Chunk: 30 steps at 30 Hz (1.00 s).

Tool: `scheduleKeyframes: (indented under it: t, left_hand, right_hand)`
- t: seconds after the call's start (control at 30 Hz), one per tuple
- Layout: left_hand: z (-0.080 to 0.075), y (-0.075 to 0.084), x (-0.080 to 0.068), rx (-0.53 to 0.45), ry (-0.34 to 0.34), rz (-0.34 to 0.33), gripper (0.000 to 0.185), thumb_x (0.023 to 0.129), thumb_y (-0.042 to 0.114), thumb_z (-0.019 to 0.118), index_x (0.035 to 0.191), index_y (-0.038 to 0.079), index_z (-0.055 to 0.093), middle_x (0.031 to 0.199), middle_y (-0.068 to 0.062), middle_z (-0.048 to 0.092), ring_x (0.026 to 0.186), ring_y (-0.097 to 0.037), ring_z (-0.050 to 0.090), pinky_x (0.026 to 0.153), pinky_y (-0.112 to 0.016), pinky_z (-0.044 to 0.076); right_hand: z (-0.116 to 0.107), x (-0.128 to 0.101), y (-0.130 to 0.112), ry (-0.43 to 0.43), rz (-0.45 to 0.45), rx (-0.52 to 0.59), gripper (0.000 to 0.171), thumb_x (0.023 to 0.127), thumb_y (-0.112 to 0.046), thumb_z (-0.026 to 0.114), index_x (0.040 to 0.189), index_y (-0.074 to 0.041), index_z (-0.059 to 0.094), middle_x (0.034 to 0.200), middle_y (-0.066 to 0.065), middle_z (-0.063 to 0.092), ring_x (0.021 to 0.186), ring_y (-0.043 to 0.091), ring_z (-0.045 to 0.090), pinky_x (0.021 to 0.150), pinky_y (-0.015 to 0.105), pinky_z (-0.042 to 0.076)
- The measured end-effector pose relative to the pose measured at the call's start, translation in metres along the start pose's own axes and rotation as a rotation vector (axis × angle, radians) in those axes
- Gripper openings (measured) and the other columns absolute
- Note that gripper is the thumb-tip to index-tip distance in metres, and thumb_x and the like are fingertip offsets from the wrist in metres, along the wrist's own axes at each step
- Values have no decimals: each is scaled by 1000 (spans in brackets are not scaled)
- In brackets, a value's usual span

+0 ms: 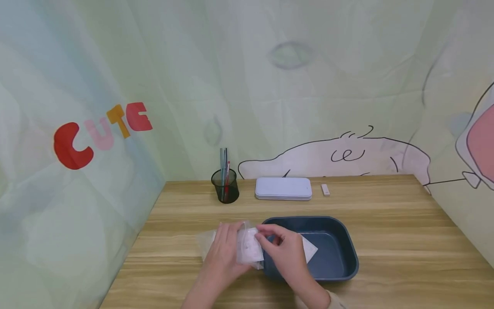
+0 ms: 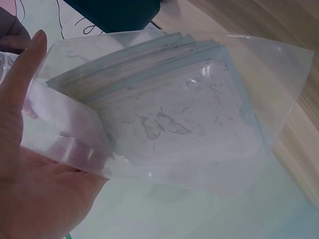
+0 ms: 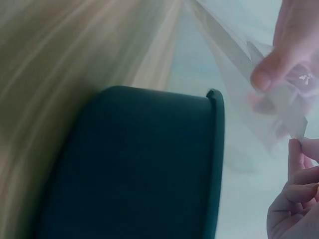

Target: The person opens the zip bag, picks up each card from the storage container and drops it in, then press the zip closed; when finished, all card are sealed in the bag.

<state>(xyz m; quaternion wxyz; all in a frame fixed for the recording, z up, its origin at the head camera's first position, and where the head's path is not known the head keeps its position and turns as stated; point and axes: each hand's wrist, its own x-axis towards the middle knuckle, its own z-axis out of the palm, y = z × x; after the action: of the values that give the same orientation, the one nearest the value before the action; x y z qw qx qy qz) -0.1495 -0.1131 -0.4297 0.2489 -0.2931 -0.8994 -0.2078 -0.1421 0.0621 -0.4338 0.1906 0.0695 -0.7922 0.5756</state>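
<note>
My left hand [image 1: 221, 257] holds a clear plastic bag [image 2: 284, 74] tilted above the table. Inside it sits a stack of pale cards [image 2: 174, 117], the front one printed with a butterfly. A white card [image 1: 252, 246] shows at the bag's mouth, and the fingertips of my right hand [image 1: 287, 253] pinch its edge. In the right wrist view that right hand [image 3: 296, 199] sits just below the left thumb. Beneath and beside the right hand stands a dark blue tray [image 1: 349, 253]. One white card [image 1: 310, 249] lies in it, partly hidden behind the hand.
Towards the back of the wooden table are a black mesh pen cup [image 1: 227, 195] with several pencils, a white case [image 1: 283, 189] and a small white eraser [image 1: 325, 189]. A printed cloth [image 1: 247, 86] hangs behind and along the sides.
</note>
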Motion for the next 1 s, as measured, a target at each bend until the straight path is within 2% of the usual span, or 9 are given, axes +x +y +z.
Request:
scheduleKeyframes:
  t: [0.17, 0.33, 0.57, 0.8, 0.9, 1.0]
  left_hand:
    - [1, 0, 0, -6, 1, 1, 98, 47, 32, 94, 126, -1, 47, 112, -10, 53, 103, -24, 49, 107, -47, 36]
    - [0, 1, 1, -7, -38, -42, 99, 48, 32, 94, 128, 1, 46, 115, -9, 52, 104, -24, 48, 108, -47, 33]
    - [1, 0, -1, -6, -19, -18, 101, 44, 34, 95, 127, 0, 47, 113, -9, 52, 104, -24, 49, 108, -48, 33]
    - [3, -1, -2, -8, 4, 10, 100, 44, 34, 94, 126, -1, 48, 111, -10, 53, 102, -25, 49, 106, -48, 36]
    - [2, -2, -2, -11, 4, 5, 100, 45, 36, 94, 126, -1, 48, 110, -10, 53, 100, -24, 49, 99, -43, 44]
    - [1, -2, -2, -11, -13, -20, 101, 46, 41, 94, 126, 0, 48, 109, -8, 52, 98, -21, 47, 93, -38, 46]
  right_hand:
    - [6, -3, 3, 10, -50, 17, 18, 78, -25, 80, 96, -25, 77, 75, -19, 67, 48, 5, 42, 40, 19, 34]
    - [10, -5, 5, 19, -66, 27, 19, 77, -25, 81, 96, -25, 77, 74, -20, 66, 48, 4, 41, 39, 19, 34]
    - [13, -9, 9, -50, -71, 5, 22, 78, -18, 80, 100, -21, 77, 74, -19, 66, 47, 1, 40, 39, 18, 34]
    - [9, -10, 9, -126, -233, -127, 19, 85, -20, 75, 103, -22, 76, 74, -19, 62, 52, -2, 45, 42, 16, 42]
    - [1, -7, 9, -96, -249, -141, 16, 85, -18, 75, 99, -24, 77, 76, -20, 61, 52, -1, 47, 42, 17, 43]
    - [-12, 0, 14, -22, -176, -214, 13, 82, -19, 77, 93, -27, 76, 79, -21, 62, 50, -1, 47, 42, 19, 43]
